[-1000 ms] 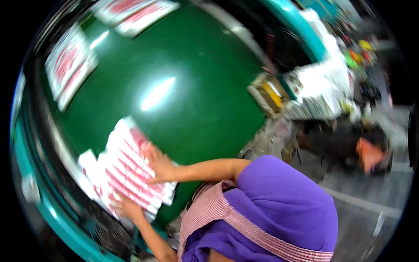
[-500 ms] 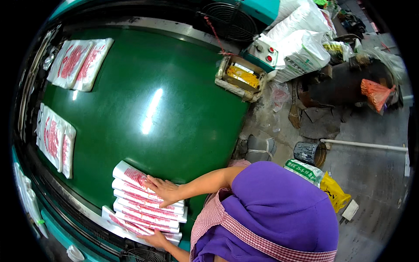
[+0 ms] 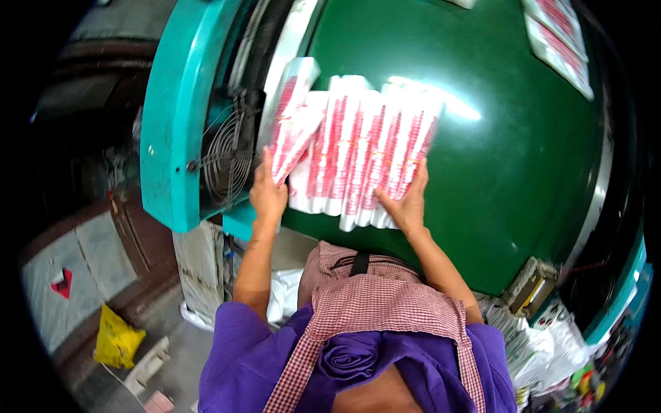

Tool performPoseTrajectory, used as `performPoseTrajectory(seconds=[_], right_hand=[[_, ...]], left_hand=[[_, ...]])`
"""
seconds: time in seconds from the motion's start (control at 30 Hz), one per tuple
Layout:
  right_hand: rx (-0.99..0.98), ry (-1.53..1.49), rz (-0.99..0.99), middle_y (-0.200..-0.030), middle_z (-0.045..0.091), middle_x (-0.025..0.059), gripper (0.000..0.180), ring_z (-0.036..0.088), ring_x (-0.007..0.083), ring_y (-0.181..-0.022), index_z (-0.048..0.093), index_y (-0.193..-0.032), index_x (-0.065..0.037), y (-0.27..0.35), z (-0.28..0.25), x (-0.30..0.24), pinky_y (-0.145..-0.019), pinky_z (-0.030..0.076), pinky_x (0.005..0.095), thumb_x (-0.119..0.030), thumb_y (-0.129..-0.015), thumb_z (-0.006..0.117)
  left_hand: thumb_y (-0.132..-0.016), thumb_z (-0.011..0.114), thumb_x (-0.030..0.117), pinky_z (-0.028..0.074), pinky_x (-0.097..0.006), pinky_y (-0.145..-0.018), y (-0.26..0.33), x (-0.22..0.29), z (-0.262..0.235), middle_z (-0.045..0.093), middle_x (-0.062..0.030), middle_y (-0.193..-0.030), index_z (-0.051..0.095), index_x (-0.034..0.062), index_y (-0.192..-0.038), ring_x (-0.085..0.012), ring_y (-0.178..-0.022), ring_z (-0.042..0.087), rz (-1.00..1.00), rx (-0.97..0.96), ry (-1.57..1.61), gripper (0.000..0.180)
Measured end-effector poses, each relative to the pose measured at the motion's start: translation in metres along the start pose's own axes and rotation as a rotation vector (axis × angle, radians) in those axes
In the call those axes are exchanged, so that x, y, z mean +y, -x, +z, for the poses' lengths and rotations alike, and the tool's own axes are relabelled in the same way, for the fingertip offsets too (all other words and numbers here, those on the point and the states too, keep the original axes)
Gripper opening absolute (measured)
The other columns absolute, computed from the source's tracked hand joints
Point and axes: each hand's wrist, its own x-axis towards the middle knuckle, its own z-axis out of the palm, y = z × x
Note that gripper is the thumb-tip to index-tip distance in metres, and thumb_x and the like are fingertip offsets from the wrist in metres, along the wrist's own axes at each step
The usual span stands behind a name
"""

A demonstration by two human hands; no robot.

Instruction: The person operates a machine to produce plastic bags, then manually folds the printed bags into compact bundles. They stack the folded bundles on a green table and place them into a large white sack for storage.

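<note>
Teal casing (image 3: 169, 124) curved down the upper left; the half-curled left hand (image 3: 268, 196) touched a row of red-and-white bundles (image 3: 354, 151), upper centre; the right hand (image 3: 408, 206), thumb and fingers spread, touched its right end. Whether either gripped was unclear.

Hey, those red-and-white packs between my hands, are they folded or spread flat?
Folded, it seems: the packs show as narrow, ridged strips, most of them side by side, between your left hand and right hand.

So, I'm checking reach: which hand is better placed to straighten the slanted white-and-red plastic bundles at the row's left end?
Likely the left hand: it is at those bundles, while the right hand is at the right end of the row.
</note>
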Motion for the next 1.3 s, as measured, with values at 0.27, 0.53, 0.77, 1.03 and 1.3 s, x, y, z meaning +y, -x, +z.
performPoseTrajectory(seconds=[0.27,0.53,0.77,1.03,1.3], right_hand=[[-0.041,0.101,0.047,-0.143,0.015,0.0286,0.114,0.024,0.0418,-0.132,0.002,-0.142,0.003,0.000,0.004,-0.012,-0.108,0.027,0.0441,-0.028,-0.066,0.081],[-0.053,0.060,0.057,-0.142,0.018,0.0268,0.117,0.027,0.0386,-0.131,0.002,-0.143,0.002,-0.004,0.003,-0.007,-0.108,0.028,0.0433,-0.030,-0.064,0.082],[-0.110,-0.267,0.098,-0.143,0.019,0.0249,0.126,0.030,0.0348,-0.130,-0.008,-0.142,0.004,0.008,0.013,0.010,-0.108,0.028,0.0415,-0.034,-0.063,0.083],[0.035,0.052,-0.072,-0.142,0.012,0.0337,0.118,0.018,0.0453,-0.133,-0.001,-0.141,0.009,-0.070,0.038,-0.013,-0.110,0.018,0.0487,-0.038,-0.067,0.079],[-0.252,0.483,-0.595,-0.142,0.036,0.0176,0.070,0.035,0.0368,-0.129,0.034,-0.139,-0.004,-0.167,-0.027,0.025,-0.106,0.025,0.0500,-0.035,-0.082,0.060]], left_hand=[[-0.076,0.071,0.022,0.025,-0.070,-0.096,0.022,0.020,0.059,-0.003,-0.0351,-0.145,-0.003,0.0110,-0.147,-0.0587,-0.131,0.006,-0.027,-0.168,0.102,0.103],[-0.060,0.078,0.019,0.037,-0.052,-0.099,-0.011,0.008,0.059,0.027,-0.0304,-0.139,0.003,0.0052,-0.146,-0.0485,-0.124,0.033,0.022,-0.061,0.197,0.115],[-0.061,0.072,0.005,0.037,-0.035,-0.101,-0.027,0.009,0.053,0.046,-0.0085,-0.129,0.017,0.0061,-0.144,-0.0196,-0.118,0.046,-0.039,-0.464,1.234,0.100],[-0.071,0.078,0.027,0.040,-0.038,-0.097,-0.142,0.067,0.010,0.047,-0.0215,-0.130,0.033,-0.0001,-0.137,-0.0322,-0.112,0.051,-0.113,-0.350,0.465,0.084],[-0.074,0.068,0.034,0.019,-0.058,-0.106,-0.061,0.150,0.080,0.047,-0.0019,-0.135,0.060,0.0239,-0.116,-0.0276,-0.129,0.038,1.020,0.075,0.233,0.044]])
